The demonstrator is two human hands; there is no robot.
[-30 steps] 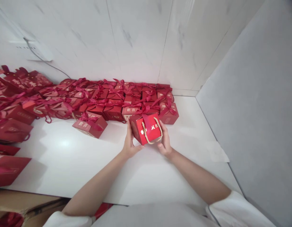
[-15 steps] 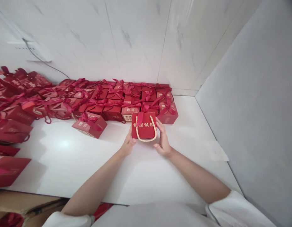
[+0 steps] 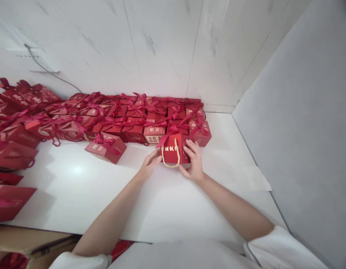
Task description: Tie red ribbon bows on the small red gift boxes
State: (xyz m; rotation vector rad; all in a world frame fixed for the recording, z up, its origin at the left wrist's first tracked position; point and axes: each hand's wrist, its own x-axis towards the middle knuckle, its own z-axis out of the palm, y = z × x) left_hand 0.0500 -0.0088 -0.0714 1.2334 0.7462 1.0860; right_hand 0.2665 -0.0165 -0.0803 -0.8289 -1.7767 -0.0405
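Between my two hands is a small red gift box (image 3: 170,154) with gold lettering, a gold rope handle on its near face and a red ribbon on top. It stands turned at an angle, in front of the rows of boxes. My left hand (image 3: 149,163) is at its left side, fingertips against the edge and thumb near the handle. My right hand (image 3: 194,161) lies along the right side, fingers on that face and thumb at the lower front. Another ribboned box (image 3: 106,148) sits apart to the left, set askew.
Rows of red ribboned boxes (image 3: 133,129) line the wall, with more boxes (image 3: 15,149) down the left side of the white table (image 3: 85,194). An open cardboard carton (image 3: 29,239) is below at lower left. A grey panel (image 3: 307,123) borders the right side.
The box between my hands has turned, so its right side now shows and its front faces more to the left. My right hand has shifted onto that side; my left has moved slightly left.
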